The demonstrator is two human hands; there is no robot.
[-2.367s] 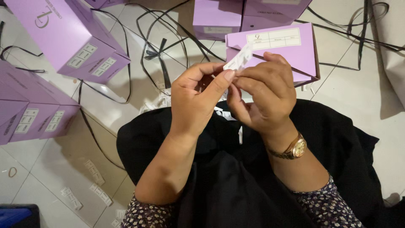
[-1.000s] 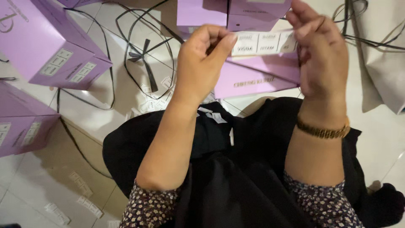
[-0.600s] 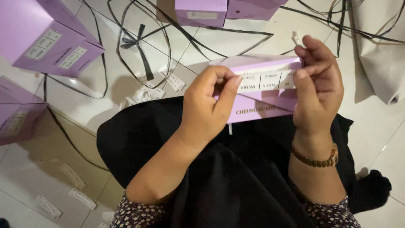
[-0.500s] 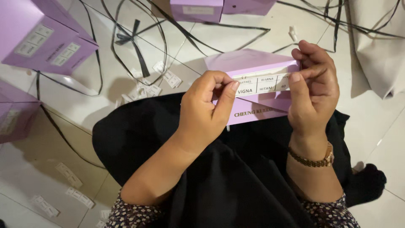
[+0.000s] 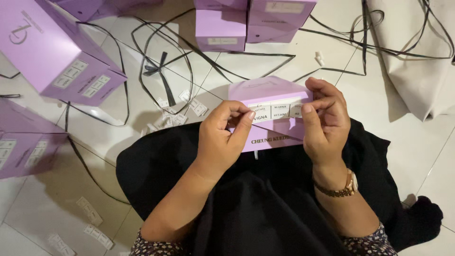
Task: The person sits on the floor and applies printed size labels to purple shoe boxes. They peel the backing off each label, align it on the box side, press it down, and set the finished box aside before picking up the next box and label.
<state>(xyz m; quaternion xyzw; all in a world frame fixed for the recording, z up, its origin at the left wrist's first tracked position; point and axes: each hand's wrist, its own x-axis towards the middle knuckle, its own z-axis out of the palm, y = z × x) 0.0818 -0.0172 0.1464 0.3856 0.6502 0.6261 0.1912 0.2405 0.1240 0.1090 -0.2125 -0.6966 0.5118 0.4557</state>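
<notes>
A lilac cardboard box (image 5: 270, 92) rests on my black-clothed lap, its end face turned up. A white label strip (image 5: 277, 111) lies across that face. My left hand (image 5: 222, 137) pinches the strip's left end with thumb and forefinger. My right hand (image 5: 327, 118), with a gold watch on its wrist, presses the strip's right end against the box with thumb and fingers. Both hands touch the box and the strip.
More lilac boxes lie on the tiled floor at the left (image 5: 57, 52) and at the top (image 5: 220, 28). Black ribbons (image 5: 161, 76) trail over the tiles. Small white label scraps (image 5: 182, 111) are scattered about. A grey fabric bag (image 5: 417, 61) lies at the right.
The loose label I held between my fingers now lies across the box's end face. The box has come down from in front of me onto my lap, and both hands press the strip.
</notes>
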